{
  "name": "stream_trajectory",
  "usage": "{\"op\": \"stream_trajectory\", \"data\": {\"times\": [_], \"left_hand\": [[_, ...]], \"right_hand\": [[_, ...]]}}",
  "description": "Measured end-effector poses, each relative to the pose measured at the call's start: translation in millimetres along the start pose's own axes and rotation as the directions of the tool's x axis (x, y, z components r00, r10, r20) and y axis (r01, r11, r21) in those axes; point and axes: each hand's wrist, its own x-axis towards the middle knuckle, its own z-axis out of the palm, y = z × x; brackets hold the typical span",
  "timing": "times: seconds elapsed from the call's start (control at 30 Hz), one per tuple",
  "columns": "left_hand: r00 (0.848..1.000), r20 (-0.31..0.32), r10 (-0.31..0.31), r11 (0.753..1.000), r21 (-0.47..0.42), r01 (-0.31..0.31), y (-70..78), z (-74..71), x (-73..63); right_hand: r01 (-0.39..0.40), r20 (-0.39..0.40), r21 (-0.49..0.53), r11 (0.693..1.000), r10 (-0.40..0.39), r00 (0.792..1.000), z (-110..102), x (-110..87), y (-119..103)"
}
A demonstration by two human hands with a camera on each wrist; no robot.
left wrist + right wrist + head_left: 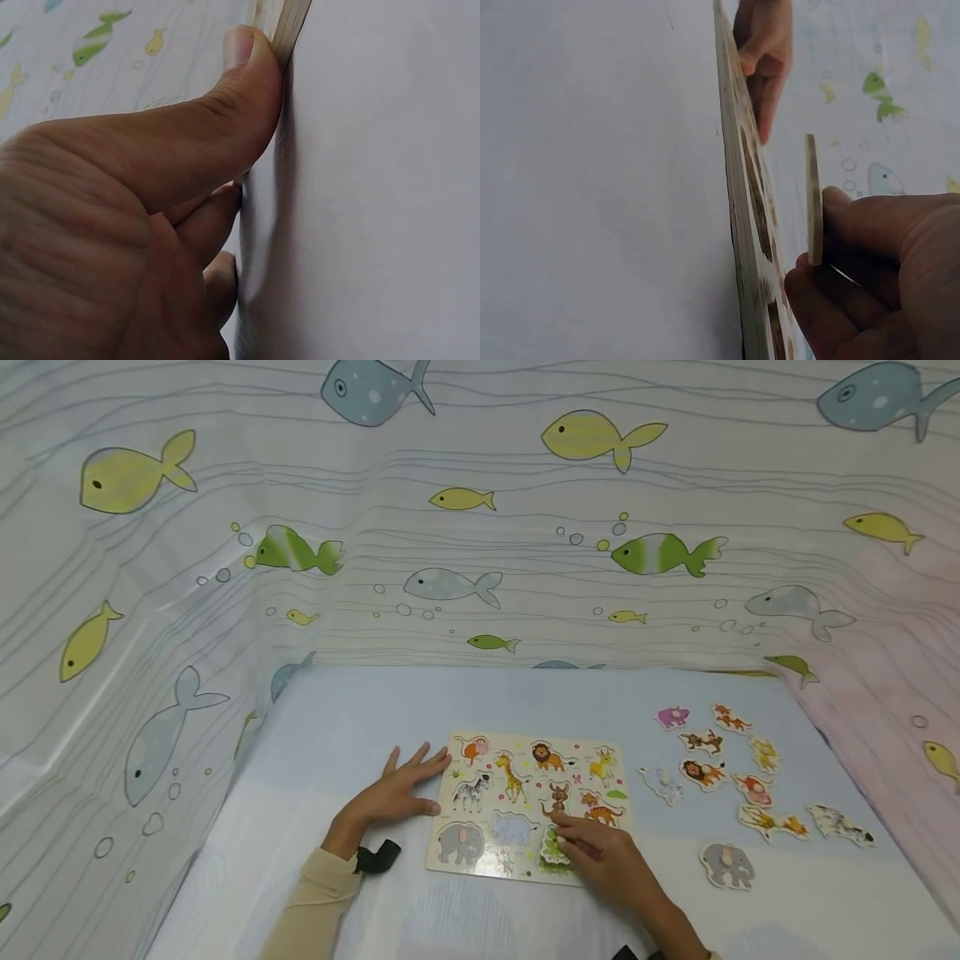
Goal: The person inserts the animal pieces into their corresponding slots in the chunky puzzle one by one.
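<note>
A wooden animal puzzle board (517, 742) lies on the table, with pictures such as a giraffe, zebra and lion. My left hand (396, 792) rests at its left side with fingers spread; in the left wrist view the thumb (251, 82) presses the board's edge. With my right hand (611, 857) I pinch a green puzzle piece (552, 846) over the lower right of the board. Seen edge-on in the right wrist view, that flat piece (814, 214) stands apart from the board's face. Which animal it shows is partly hidden by my fingers.
Right of the board lie several loose animal pieces, among them an elephant (727, 866), a zebra (841, 825), a giraffe (772, 822), a lion (702, 773) and a purple hippo (672, 717). Fish-patterned sheeting (525, 543) rises behind and beside the table.
</note>
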Motion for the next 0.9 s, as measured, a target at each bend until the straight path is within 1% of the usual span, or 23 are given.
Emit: {"op": "stream_trajectory", "data": {"times": [0.1, 0.27, 0.33, 0.4, 0.6, 0.7, 0.9], "left_hand": [[1.000, 0.002, -0.003, 1.000, -0.006, 0.003, -0.3, 1.5, 2.0], [1.000, 0.004, -0.026, 1.000, -0.013, 0.026, 0.7, 2.0, 1.1], [1.000, 0.003, -0.024, 1.000, -0.018, 0.024, 1.5, 1.1, 0.8], [1.000, 0.003, -0.023, 1.000, -0.016, 0.023, 2.3, 0.3, 1.1], [1.000, 0.002, -0.013, 1.000, -0.005, 0.013, 3.1, 0.4, 2.3], [1.000, 0.001, -0.016, 1.000, -0.002, 0.016, 3.0, 0.3, 2.3], [1.000, -0.003, -0.016, 1.000, -0.023, 0.016, 0.3, 2.6, 1.3]], "right_hand": [[0.012, -0.021, -0.031, 0.999, -0.012, 1.000, 2.3, -2.9, 0.2], [0.014, 0.013, -0.068, 0.998, -0.013, 1.000, 6.2, -6.7, -0.9], [0.007, 0.026, -0.089, 0.996, -0.005, 1.000, 7.5, -7.1, -2.1], [0.016, 0.026, -0.123, 0.992, -0.013, 1.000, 8.1, -6.4, -2.9], [0.047, 0.032, -0.183, 0.982, -0.042, 0.999, 7.4, -5.5, -2.9], [0.055, 0.028, -0.190, 0.980, -0.050, 0.998, 7.9, -5.6, -2.6], [0.044, 0.040, -0.181, 0.983, -0.037, 0.999, 10.4, -8.4, -4.1]]}}
